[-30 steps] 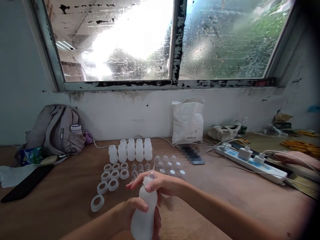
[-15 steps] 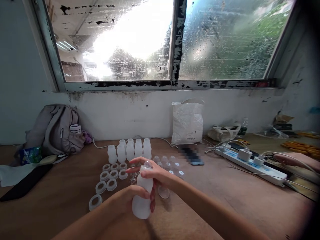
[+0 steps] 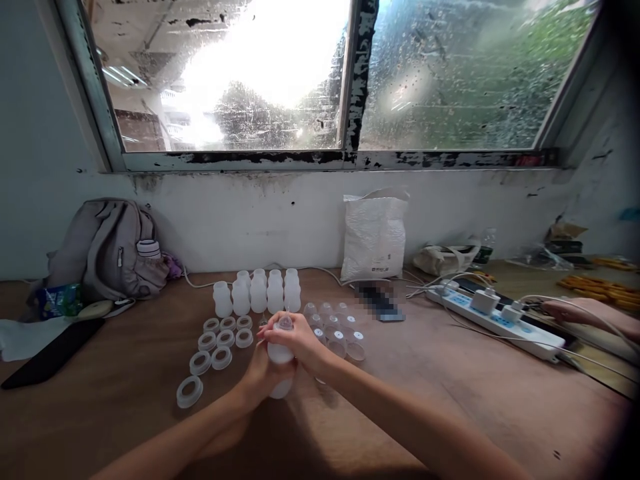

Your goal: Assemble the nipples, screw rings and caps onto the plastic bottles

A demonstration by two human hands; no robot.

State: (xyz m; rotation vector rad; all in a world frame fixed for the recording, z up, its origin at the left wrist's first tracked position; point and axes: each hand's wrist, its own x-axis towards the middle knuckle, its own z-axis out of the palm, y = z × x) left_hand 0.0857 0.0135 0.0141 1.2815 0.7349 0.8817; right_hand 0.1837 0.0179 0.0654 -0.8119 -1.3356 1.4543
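Observation:
A frosted white baby bottle stands nearly upright between my hands, with a clear teat on top. My left hand is wrapped round the bottle's body. Around the collar below the teat, my right hand is closed, its fingers curling over the far side. Several white screw rings lie in rows to the left. Behind them several frosted bottles stand grouped. Clear domed caps are set out to the right, some partly hidden by my right hand and forearm.
A white plastic package leans on the wall beside a phone. A power strip with cables lies at right, near another person's hand. At left are a grey backpack and a black flat item.
The bottle has come more upright and slightly farther from me. My right hand's extended fingers have curled round the collar, and the view has tilted down a little.

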